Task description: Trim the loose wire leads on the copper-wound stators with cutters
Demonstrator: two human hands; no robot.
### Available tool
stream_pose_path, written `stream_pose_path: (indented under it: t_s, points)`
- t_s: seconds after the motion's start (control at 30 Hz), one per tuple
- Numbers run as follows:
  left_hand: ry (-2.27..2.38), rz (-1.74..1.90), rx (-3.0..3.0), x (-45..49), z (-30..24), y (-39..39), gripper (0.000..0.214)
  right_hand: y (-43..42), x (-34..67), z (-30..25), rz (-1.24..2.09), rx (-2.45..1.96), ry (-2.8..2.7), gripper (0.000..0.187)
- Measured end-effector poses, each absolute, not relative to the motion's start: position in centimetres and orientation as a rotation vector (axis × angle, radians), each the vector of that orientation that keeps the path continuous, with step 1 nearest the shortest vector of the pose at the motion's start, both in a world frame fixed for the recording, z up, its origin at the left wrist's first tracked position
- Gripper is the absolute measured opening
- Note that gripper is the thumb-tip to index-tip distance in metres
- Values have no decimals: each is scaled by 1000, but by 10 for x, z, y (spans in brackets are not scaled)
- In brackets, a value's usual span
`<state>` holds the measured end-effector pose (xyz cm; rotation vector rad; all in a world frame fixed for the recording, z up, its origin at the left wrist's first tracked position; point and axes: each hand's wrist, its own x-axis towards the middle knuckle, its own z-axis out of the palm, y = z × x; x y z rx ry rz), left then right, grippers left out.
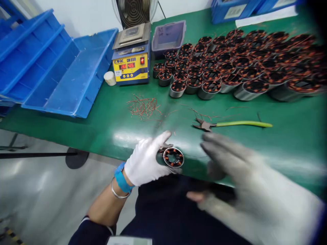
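Note:
My left hand (pixel 146 160), in a white glove with a blue wrist strap, is wrapped round a small motor stator (pixel 173 157) with copper windings, held at the near edge of the green table (pixel 107 126). My right hand (pixel 230 160), also gloved and blurred by motion, hovers just right of the stator with fingers stretched out and nothing in it. Green-handled cutters (pixel 219 125) lie on the table just beyond both hands.
Several wound stators (pixel 230 68) stand in rows across the back right. A yellow and blue solder pot (pixel 131 54) sits at the back, a grey box (pixel 168 35) beside it. Copper wire clippings (pixel 143 107) lie mid-table. Blue trays (pixel 63 68) are stacked at left.

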<state>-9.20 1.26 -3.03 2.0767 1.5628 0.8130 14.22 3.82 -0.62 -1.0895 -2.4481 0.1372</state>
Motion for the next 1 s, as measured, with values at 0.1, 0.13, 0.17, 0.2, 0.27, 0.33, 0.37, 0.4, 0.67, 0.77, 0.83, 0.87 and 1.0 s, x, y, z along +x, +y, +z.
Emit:
stream_pose_path:
  t_s: [0.1,0.13,0.17,0.2,0.27,0.33,0.37,0.4,0.67,0.77,0.83,0.87,1.0]
  points:
    - [1548,781,2143,-95,-27,14,83,34,131,-23,167,-1021,-2481,47]
    - [1550,778,2153,-95,-28,15,82,36,128,-29,202,-1018,-2478,39]
    - [1551,769,2155,-96,-28,15,82,40,127,-33,260,-1003,-2482,33]
    - [1550,758,2150,-96,-30,16,84,45,127,-36,341,-995,-2499,29]
    - [1554,736,2133,-97,-32,16,88,54,129,-36,498,-1022,-2541,25]
    - [1556,731,2128,-98,-34,16,89,59,131,-30,598,-1110,-2560,21]
    - [1565,735,2129,-98,-34,16,87,61,132,-27,643,-1159,-2560,20]
    - [1572,737,2131,-98,-34,16,86,62,132,-24,687,-1200,-2552,18]
    - [1555,931,2187,-83,-25,15,69,60,131,-24,690,-1244,-2531,22]
    - [1374,1041,2201,-73,-19,17,41,60,134,-22,779,-1232,-2503,25]
    - [1313,1023,2210,-69,-16,19,30,60,138,-19,884,-1259,-2475,26]
    - [1306,1007,2218,-68,-14,20,28,61,140,-18,927,-1284,-2460,25]
    - [1307,936,2261,-64,-14,24,18,63,146,-15,1005,-1339,-2428,27]
